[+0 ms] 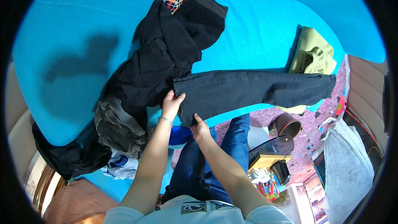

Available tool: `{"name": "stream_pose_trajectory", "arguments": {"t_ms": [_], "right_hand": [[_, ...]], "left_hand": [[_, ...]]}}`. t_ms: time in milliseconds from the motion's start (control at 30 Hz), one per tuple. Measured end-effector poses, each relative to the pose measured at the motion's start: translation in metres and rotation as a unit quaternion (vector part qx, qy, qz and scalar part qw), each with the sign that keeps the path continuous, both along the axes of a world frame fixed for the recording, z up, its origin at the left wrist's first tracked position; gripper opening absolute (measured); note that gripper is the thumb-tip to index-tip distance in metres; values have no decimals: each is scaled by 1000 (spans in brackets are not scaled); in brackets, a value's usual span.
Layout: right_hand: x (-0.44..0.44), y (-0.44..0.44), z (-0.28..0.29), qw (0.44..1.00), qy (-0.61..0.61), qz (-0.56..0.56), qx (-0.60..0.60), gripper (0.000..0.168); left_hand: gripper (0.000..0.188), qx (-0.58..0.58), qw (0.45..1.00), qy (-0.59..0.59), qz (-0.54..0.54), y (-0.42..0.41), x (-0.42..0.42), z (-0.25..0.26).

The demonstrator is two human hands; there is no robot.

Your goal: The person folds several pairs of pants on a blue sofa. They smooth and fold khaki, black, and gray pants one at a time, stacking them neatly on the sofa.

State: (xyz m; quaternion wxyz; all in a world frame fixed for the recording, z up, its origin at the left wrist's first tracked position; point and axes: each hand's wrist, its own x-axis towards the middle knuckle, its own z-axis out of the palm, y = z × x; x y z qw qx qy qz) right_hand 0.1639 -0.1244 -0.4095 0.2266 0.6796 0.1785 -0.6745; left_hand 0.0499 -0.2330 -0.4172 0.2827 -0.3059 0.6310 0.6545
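Observation:
A pair of dark denim trousers, folded lengthwise, stretches across the turquoise seat cushion. My left hand grips the upper corner of its left end, thumb on top. The lower corner of that same end is pinched in my right hand. Black garments lie heaped just beyond my left hand, with a plaid cloth at their top. A folded yellow-green garment rests at the right, partly covered by the far end of the trousers.
Grey crumpled clothing, a black garment and a white-and-blue cloth lie at the left. Lower right are a dark bin, a small wooden table with a black cup, and a white cloth or bag.

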Motion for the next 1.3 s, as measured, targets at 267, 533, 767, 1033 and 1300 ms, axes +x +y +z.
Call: {"name": "stream_pose_trajectory", "arguments": {"t_ms": [267, 533, 767, 1033, 1300], "right_hand": [[-23, 29, 47, 976, 71, -159, -132, 30], [-25, 125, 94, 964, 48, -257, -42, 22], [-17, 263, 97, 900, 132, -403, 100, 26], [-27, 325, 44, 951, 112, -63, 282, 26], [-16, 332, 57, 903, 214, -93, 360, 14]], "left_hand": [[14, -142, 986, 83, -43, 27, -27, 62], [13, -21, 994, 103, -35, 153, -35, 140], [25, 202, 964, 114, -132, 287, -50, 126], [60, -106, 992, -39, -48, 243, -35, 8], [51, 93, 994, -45, 40, 269, -16, 18]]}}
